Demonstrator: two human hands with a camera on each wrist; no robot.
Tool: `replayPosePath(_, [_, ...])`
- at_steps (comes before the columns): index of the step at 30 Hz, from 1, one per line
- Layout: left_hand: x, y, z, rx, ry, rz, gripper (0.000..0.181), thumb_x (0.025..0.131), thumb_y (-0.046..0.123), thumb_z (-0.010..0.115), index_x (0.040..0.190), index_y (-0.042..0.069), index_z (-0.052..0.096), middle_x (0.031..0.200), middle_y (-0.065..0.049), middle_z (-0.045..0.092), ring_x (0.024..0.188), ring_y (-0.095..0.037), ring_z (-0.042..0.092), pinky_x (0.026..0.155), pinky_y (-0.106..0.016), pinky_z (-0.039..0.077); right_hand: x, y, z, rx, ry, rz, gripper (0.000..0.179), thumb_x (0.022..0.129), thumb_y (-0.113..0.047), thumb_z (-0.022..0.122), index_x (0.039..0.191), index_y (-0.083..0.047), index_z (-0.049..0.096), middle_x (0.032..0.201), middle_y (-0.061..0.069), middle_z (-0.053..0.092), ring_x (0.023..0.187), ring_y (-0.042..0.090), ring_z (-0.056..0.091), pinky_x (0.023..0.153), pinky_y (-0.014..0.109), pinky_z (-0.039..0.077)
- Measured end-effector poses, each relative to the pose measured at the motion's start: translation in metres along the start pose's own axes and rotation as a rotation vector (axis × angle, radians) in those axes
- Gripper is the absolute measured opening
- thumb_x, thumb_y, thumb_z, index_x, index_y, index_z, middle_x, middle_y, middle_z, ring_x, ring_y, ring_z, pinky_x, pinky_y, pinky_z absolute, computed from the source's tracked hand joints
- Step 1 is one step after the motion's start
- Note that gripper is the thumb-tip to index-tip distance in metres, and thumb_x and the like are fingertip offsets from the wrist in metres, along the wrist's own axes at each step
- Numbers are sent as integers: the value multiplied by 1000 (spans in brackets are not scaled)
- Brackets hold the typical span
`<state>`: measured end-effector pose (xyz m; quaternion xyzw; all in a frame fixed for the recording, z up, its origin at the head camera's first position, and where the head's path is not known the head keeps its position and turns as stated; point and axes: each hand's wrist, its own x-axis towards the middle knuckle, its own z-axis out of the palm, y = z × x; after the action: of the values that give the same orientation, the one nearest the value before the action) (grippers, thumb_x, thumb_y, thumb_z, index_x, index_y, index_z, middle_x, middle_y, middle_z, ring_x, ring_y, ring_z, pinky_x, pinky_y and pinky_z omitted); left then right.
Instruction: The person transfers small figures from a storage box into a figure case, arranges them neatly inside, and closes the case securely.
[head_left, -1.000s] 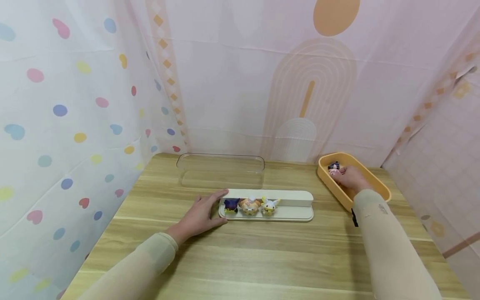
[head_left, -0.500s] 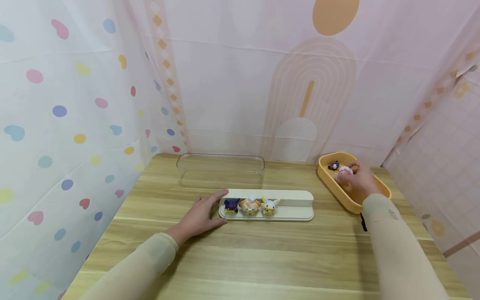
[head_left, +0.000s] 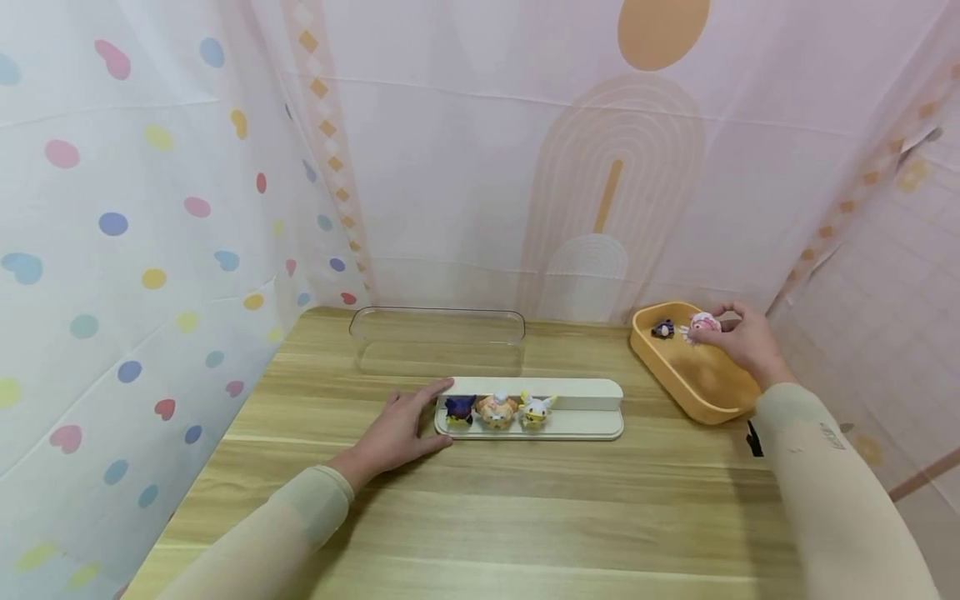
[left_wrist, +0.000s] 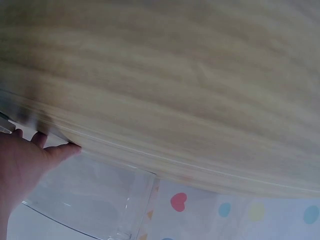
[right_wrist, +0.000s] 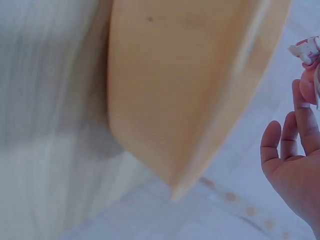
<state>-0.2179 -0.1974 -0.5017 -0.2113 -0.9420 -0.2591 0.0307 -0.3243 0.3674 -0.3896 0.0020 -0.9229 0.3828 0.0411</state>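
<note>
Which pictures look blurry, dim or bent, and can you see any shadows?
Head view: bright, mostly clear, soft shadow on the pale wood-grain table beside the cream right sleeve; left wrist view: dim and soft, table edge bowed; right wrist view: hazy, orange rounded tray blurred.

Orange tray [head_left: 701,367] smooth, probably plastic; clear case [head_left: 437,357] glossy.

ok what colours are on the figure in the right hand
The figure is pink and white, best seen in the head view.
</note>
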Motion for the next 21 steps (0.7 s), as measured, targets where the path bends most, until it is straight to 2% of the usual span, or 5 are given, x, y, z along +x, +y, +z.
replayPosePath(5, [0,0,0,0,-1,0,95,91,41,87,168,29,32,158,-12,59,142,-36,61,123,-75,28,-3,-20,-2,-77,13,-64,57,88,-45,89,121,-10,59,116,25,74,86,11,63,70,23,50])
replayPosePath(10, [0,2,-2,-2,-12,-8,95,91,41,86,168,29,32,160,-12,57,143,-37,59,124,-77,25,-8,-44,5,-54,13,-166,50,88,-37,90,117,-7,62,113,26,75,84,9,64,68,20,51])
replayPosePath(16, [0,3,-3,-6,-22,-20,96,91,41,87,168,29,32,161,-12,56,144,-37,58,125,-76,23,-21,-71,27,4,-26,-254,46,88,-26,91,117,-5,62,110,23,74,85,10,64,68,20,54])
replayPosePath(19, [0,4,-3,-7,-14,-15,95,91,40,87,168,28,33,160,-13,57,143,-37,59,124,-76,25,-28,-83,42,-11,-44,-304,43,86,-24,92,114,-6,64,107,21,76,88,15,65,71,21,53])
replayPosePath(21, [0,4,-3,-3,-7,-8,95,91,39,87,168,27,33,159,-13,58,142,-36,60,123,-77,26,-34,-89,55,-28,-38,-354,42,84,-22,94,111,-6,65,105,20,78,93,24,71,76,28,55])
